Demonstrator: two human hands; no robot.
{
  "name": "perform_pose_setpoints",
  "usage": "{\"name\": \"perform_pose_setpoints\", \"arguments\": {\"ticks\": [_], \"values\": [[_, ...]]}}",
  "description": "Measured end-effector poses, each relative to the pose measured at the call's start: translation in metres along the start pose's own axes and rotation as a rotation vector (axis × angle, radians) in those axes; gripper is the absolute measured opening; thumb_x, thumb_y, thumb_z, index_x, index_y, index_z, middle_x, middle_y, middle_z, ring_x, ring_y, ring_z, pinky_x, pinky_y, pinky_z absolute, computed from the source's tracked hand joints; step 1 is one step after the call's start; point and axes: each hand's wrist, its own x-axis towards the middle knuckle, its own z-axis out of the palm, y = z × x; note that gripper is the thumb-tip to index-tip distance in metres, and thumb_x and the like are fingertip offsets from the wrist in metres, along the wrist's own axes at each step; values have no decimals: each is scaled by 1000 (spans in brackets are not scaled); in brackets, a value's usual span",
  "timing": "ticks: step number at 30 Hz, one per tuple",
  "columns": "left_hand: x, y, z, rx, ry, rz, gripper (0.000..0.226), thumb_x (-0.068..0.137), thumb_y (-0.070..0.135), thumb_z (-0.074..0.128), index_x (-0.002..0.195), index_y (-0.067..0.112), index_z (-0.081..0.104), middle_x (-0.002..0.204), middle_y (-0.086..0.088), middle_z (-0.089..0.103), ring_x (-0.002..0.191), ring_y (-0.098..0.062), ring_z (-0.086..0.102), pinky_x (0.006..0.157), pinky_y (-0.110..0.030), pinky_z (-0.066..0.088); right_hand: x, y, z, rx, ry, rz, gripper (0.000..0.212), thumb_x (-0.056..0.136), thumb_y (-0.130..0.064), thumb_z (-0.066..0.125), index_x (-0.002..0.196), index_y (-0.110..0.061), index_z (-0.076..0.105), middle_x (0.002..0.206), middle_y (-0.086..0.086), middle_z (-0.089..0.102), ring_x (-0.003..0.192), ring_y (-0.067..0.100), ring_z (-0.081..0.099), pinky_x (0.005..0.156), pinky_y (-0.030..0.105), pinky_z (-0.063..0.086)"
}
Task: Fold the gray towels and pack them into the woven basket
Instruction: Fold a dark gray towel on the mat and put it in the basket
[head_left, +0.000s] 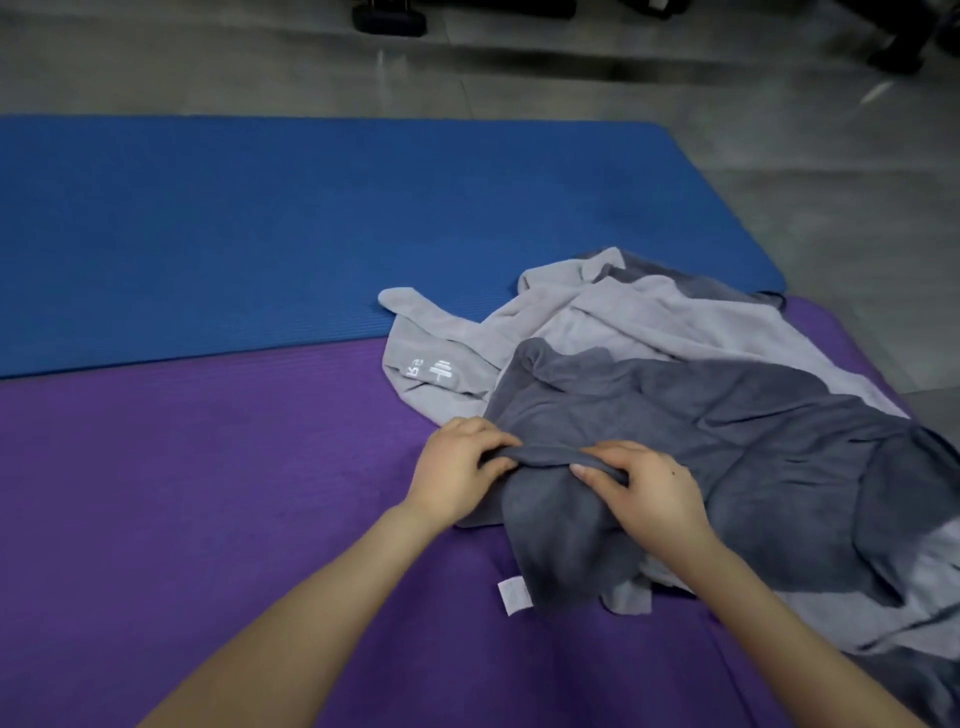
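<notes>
Dark gray terry towel (727, 415): crumpled and unfolded on the right half of the purple ribbed foam mat (208, 493), running off toward the mat's right edge. A small white care tag (514, 595) sits at its nearest corner, flat on the mat.

Just beyond the tag, both bare hands are on one bunched fold of this towel.
- Left grip (457, 467): fingers curled, pinching the left end of the fold.
- Right grip (644, 488): narrow, thumb and fingers pinching the same fold just beside the left.
- The fold looks slightly raised; the rest of the cloth is slack.

Under and beyond it lies a light gray terry towel (649, 322), also crumpled, with a white embroidered mark showing. Its far part crosses the purple mat's far edge onto the near right corner of the blue foam mat (260, 234). Farther still is the gray concrete floor (519, 93). The woven basket is not in view.

Judgement: the step in hand is sorting out the first towel and finding an edge. No fold has been made and the task has barely begun.

The next move likely calls for the grips to slide apart along the hem to two corners. The dark towel then has to be lifted off the light one and spread flat on the left half of the purple mat. Risk: the lower towel drags along with it.
</notes>
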Motion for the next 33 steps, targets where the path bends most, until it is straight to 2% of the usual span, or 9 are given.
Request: {"name": "perform_pose_setpoints", "arguments": {"ticks": [4,8,11,13,16,18,24,29,33], "values": [[-18,27,-34,-86,99,-39,23,84,28,62,104,20,71,99,4,69,94,-13,59,81,-19,39,-16,-20,-21,55,71,-11,23,87,-45,60,104,-34,71,100,-10,71,97,13,64,82,32,49],[-37,44,-97,-173,187,-124,15,86,26,65,98,25,72,80,24,66,80,-6,62,75,-21,47,-18,-64,-39,105,86,-158,22,85,-48,62,91,-31,74,81,-6,73,84,13,66,74,32,49],[-62,50,-151,-115,158,-184,9,87,18,66,87,26,69,69,13,67,58,-6,58,61,-18,46,-14,-104,-49,237,-36,-232,24,83,-45,65,81,-23,74,76,-2,72,79,13,65,75,34,48],[-80,55,-186,-7,126,-200,15,88,18,64,79,30,64,69,-1,69,57,-4,55,57,-13,42,-14,-131,-54,297,-109,-293,21,82,-42,68,81,-22,73,77,-2,71,79,13,64,77,34,49],[-103,56,-234,146,188,-278,9,88,20,62,83,28,66,74,-4,70,62,-6,57,62,-15,43,-26,-170,-48,488,-313,-339,12,80,-32,73,88,-24,71,87,-3,72,85,12,65,84,33,50],[-117,50,-264,212,266,-345,8,89,22,61,91,22,69,78,0,68,70,-13,58,71,-26,47,-35,-187,-34,540,-422,-351,25,78,-22,76,101,-23,68,97,-2,70,92,13,64,90,32,50],[-175,-14,-293,474,335,-537,15,91,23,57,98,19,70,95,0,70,89,-24,61,68,-30,43,-65,-168,34,-7,-290,-387,28,86,-18,59,113,-24,66,111,-4,67,107,18,60,89,25,42],[-233,-87,-313,515,635,-780,23,94,23,51,108,15,67,107,-11,68,99,-34,59,73,-35,43,-87,-146,77,-397,-305,-435,51,87,-43,58,134,-30,46,131,-4,52,119,21,47,95,29,37],[-279,-135,-336,558,738,-982,28,95,22,47,115,13,64,108,-22,64,99,-42,58,80,-41,44,-91,-157,102,-472,-328,-466,64,85,-54,56,141,-33,36,138,-5,45,125,22,42,100,32,34]]}}
